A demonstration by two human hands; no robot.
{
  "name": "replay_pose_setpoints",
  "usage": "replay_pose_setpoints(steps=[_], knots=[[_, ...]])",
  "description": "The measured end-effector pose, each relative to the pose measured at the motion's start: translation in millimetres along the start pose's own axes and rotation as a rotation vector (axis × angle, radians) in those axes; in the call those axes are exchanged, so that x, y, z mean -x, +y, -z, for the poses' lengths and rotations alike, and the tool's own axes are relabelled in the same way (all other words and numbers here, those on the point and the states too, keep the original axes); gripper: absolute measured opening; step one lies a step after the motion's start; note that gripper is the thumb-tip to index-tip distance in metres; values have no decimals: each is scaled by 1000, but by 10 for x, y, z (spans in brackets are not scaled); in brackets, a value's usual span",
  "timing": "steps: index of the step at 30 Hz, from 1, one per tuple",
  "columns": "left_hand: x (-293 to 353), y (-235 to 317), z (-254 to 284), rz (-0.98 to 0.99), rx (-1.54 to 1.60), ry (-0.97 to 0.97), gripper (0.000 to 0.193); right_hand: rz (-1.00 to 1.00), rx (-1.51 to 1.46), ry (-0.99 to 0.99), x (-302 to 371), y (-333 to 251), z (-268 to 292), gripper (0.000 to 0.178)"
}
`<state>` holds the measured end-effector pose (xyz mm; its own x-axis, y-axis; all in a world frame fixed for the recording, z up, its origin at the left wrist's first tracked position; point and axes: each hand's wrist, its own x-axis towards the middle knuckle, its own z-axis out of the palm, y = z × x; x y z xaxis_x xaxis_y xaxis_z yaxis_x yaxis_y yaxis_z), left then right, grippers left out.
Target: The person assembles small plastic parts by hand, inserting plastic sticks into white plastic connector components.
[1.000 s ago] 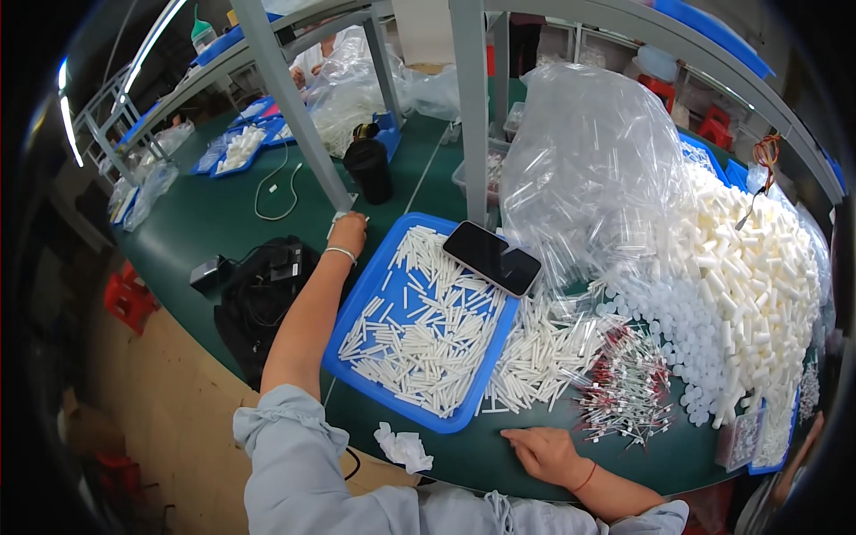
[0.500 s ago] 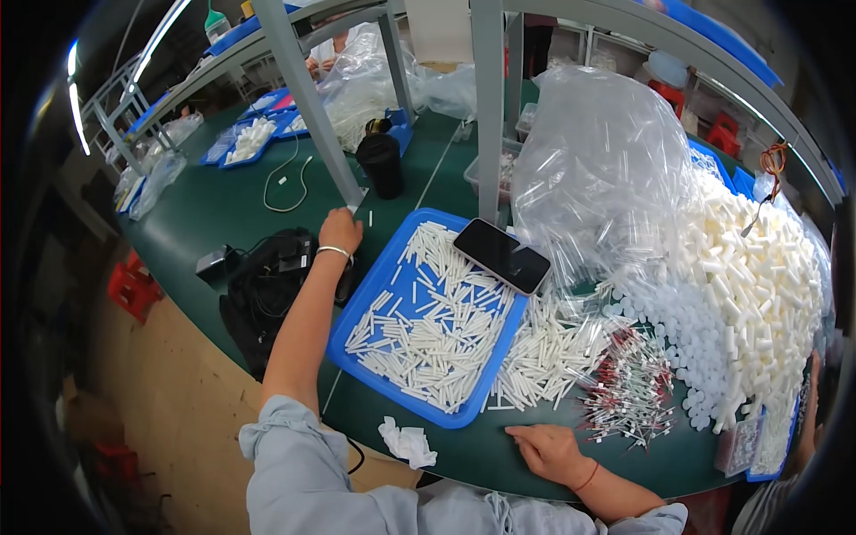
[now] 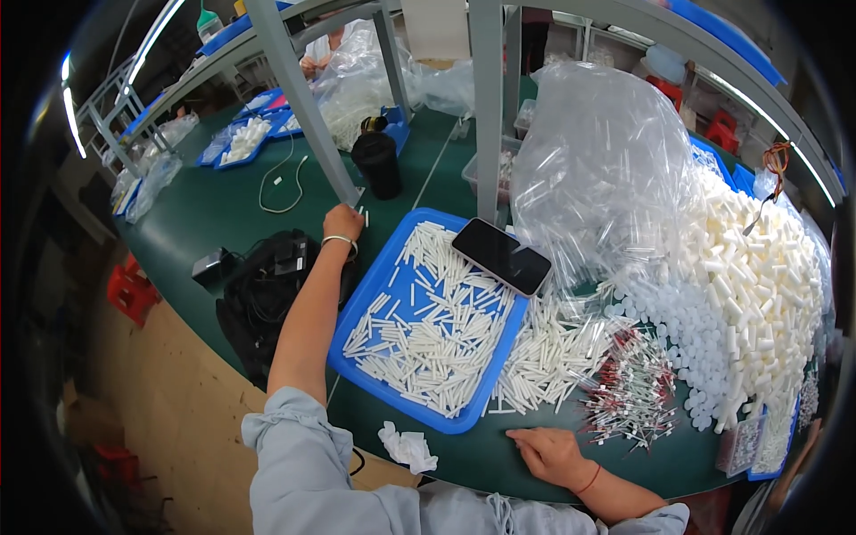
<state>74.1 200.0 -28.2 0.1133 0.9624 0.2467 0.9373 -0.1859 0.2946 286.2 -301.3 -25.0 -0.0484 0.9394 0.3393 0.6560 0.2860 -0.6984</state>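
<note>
My left hand [image 3: 343, 221] reaches far across the green table, fingers curled under the knuckles and mostly hidden. It is at the foot of a grey metal post, right beside a short white stick [image 3: 366, 218]; whether it holds anything does not show. My right hand [image 3: 551, 456] rests on the table at the near edge, index finger stretched to the left, nothing seen in it. Between my arms lies a blue tray [image 3: 337, 346] strewn with short white sticks [image 3: 446, 343]. A dark-screened phone [image 3: 502, 256] lies across the tray's far right rim.
More white sticks [image 3: 548, 352] lie right of the tray, beside red-and-white wired parts [image 3: 629, 383], translucent caps [image 3: 687, 334] and cream cylinders [image 3: 758, 276]. A large plastic bag [image 3: 606, 169] stands behind. A black bag [image 3: 259, 299], dark cup [image 3: 377, 165] and crumpled tissue [image 3: 408, 448] lie around.
My left hand has moved slightly farther forward, alongside the lone white stick, and its fingers look more curled. My right hand stays where it was.
</note>
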Motion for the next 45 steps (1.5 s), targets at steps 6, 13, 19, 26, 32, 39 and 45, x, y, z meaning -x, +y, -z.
replay_pose_setpoints(steps=[6,13,19,26,32,39,45], knots=[[36,259,-32,-15,-184,-68,16,12,-11,10,-10,-2,-17,27],[179,428,168,-155,-136,-103,21,48,2,-1,8,2,-11,28],[456,895,491,-456,293,-251,40,37,-7,10,21,44,-6,28],[-289,483,-36,57,530,218,85,43,12,-35,11,41,-24,30],[-543,680,-422,140,739,331,119,1,-42,-10,-10,60,9,29],[-445,666,-354,29,778,404,100,-13,-20,-31,13,64,22,31],[191,981,577,-157,991,370,91,-8,-21,-39,103,80,-62,27]])
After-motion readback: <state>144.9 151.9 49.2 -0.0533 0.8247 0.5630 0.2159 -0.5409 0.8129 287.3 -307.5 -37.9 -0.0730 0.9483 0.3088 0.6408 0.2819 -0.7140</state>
